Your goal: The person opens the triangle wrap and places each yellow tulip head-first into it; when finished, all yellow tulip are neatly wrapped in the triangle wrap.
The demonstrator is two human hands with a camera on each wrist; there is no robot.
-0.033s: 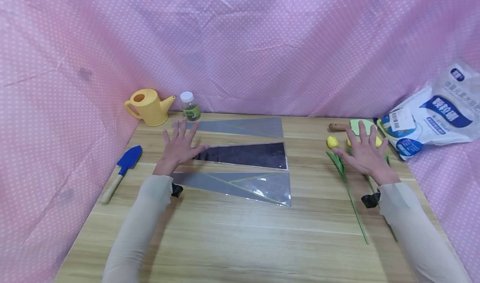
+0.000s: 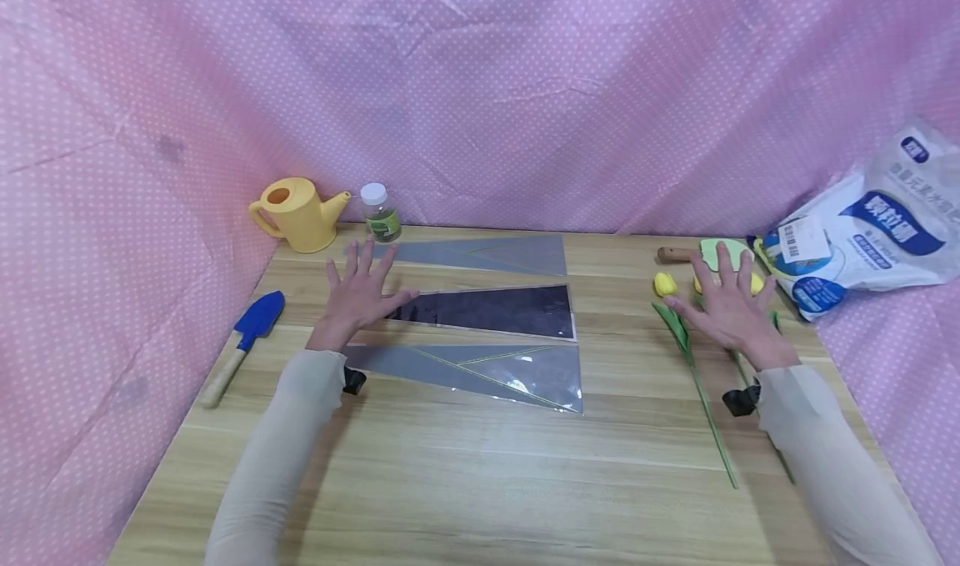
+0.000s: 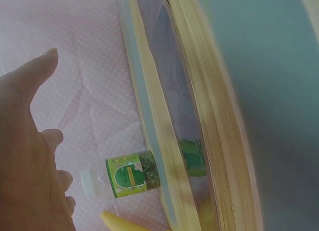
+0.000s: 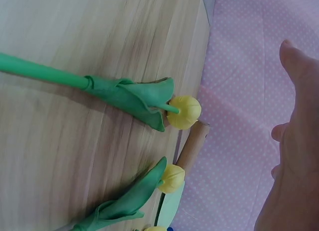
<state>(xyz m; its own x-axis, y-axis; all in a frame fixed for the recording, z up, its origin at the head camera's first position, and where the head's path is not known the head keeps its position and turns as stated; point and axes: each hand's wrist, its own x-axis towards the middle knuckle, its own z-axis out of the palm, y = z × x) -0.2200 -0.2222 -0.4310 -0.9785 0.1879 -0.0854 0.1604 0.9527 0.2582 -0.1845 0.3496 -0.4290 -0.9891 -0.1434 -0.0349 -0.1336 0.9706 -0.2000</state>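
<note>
**Q:** Head view, left side: what is shown?

**A:** My left hand (image 2: pixel 358 297), at nine o'clock, has its fingers spread wide and holds nothing. Counted from that hand, the dark sheet (image 2: pixel 495 312) lies toward three o'clock, its narrow end overlapped by my thumb; whether the two touch, I cannot tell. The far grey sheet (image 2: pixel 517 253) lies at two, the near grey sheet (image 2: pixel 487 374) at four, the jar (image 2: pixel 382 216) at twelve, the yellow watering can (image 2: pixel 300 220) at eleven, the blue trowel (image 2: pixel 257 318) at nine.

**Q:** And the right side?

**A:** My right hand (image 2: pixel 731 308), near three o'clock, is likewise spread wide around nothing. It partly hides the yellow tulips (image 2: pixel 677 327). From it, the green-bladed tool (image 2: pixel 718 253) lies at twelve, the white bag (image 2: pixel 870 241) at two.

**Q:** Left wrist view?

**A:** My left hand occupies nine o'clock, thumb apart from the fingers, gripping nothing. The dark sheet runs from twelve to half past five; the jar is at seven.

**Q:** Right wrist view?

**A:** My right hand stands at three o'clock before the pink cloth (image 4: pixel 244 66), thumb extended, grasping nothing. One of the yellow tulips reaches from nine o'clock past the centre; another lies near six.
</note>
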